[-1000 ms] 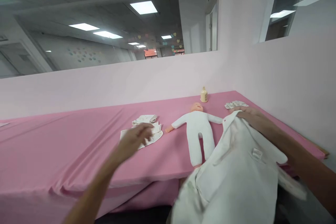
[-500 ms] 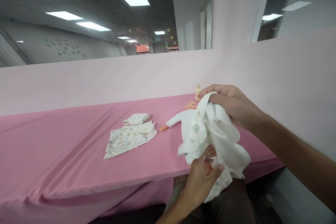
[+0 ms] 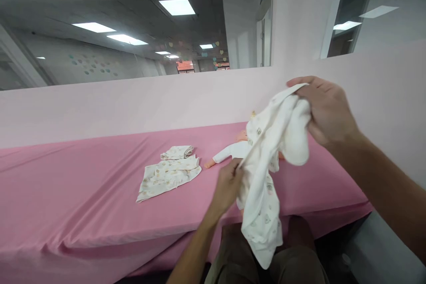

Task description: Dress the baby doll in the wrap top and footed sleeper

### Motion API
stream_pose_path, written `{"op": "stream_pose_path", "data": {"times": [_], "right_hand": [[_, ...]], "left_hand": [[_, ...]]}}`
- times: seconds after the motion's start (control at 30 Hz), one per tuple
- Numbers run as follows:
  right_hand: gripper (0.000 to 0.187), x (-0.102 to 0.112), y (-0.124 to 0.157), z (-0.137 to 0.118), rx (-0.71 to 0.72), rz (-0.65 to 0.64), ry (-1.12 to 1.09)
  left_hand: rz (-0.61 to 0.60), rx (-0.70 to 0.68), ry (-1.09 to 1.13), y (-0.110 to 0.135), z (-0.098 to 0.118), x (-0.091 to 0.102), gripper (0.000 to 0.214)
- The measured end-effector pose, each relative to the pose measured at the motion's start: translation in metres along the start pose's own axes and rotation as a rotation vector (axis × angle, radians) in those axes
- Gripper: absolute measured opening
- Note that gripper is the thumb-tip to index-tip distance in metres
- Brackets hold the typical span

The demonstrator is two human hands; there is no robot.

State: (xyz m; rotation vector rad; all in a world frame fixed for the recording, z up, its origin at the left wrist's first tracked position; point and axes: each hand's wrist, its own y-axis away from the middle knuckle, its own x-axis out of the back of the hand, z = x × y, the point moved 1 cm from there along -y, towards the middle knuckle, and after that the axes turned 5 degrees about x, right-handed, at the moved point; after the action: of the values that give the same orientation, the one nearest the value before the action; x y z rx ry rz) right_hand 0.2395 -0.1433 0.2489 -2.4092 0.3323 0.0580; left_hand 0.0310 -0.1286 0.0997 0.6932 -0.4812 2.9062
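Note:
A white baby garment point(image 3: 262, 186) with small printed animal figures hangs stretched between my two hands. My right hand point(image 3: 328, 108), raised at the upper right, pinches its top edge. Lower down, my left hand point(image 3: 229, 184) grips the garment's left edge. Behind the cloth a baby doll point(image 3: 229, 151) in a white long-sleeved top lies on the table; one arm and part of its head show, while the garment hides most of its body. Left of the doll lie folded printed baby clothes point(image 3: 168, 175), apart from both hands.
A pink cloth point(image 3: 100, 177) covers the long table. Near the wall the top of a pale yellow bottle point(image 3: 253, 114) shows behind the garment. A pale pink wall point(image 3: 133, 106) with a wide window stands along the back. My knees are below the table's front edge.
My right hand has moved up and to the right with the garment. My left hand has shifted up and left and now grips its edge. The cloth is drawn out longer.

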Motion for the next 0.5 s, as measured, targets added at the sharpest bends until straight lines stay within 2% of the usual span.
{"op": "stream_pose_path", "data": {"times": [0.03,0.1,0.2,0.27,0.37,0.43,0.5], "right_hand": [[0.012,0.01,-0.004,0.0,0.002,0.051,0.052],[0.015,0.027,-0.008,0.003,-0.041,0.089,0.158],[0.012,0.043,-0.005,0.012,-0.156,0.032,0.193],[0.009,0.047,0.002,0.02,-0.242,-0.035,0.162],[0.014,0.048,0.014,0.028,-0.372,-0.16,0.148],[0.016,0.048,0.019,0.03,-0.419,-0.227,0.148],[0.018,0.046,0.021,0.032,-0.445,-0.269,0.122]], "left_hand": [[0.055,-0.002,-0.086,-0.001,-0.002,0.02,0.028],[0.021,-0.012,-0.243,-0.001,-0.003,0.061,0.032],[0.013,-0.02,-0.363,0.007,0.004,0.118,0.037],[0.015,0.026,-0.431,0.013,0.011,0.149,0.041],[-0.032,0.098,-0.561,0.021,0.019,0.183,0.04],[-0.104,0.146,-0.634,0.022,0.023,0.202,0.04],[-0.127,0.197,-0.65,0.018,0.026,0.217,0.042]]}}
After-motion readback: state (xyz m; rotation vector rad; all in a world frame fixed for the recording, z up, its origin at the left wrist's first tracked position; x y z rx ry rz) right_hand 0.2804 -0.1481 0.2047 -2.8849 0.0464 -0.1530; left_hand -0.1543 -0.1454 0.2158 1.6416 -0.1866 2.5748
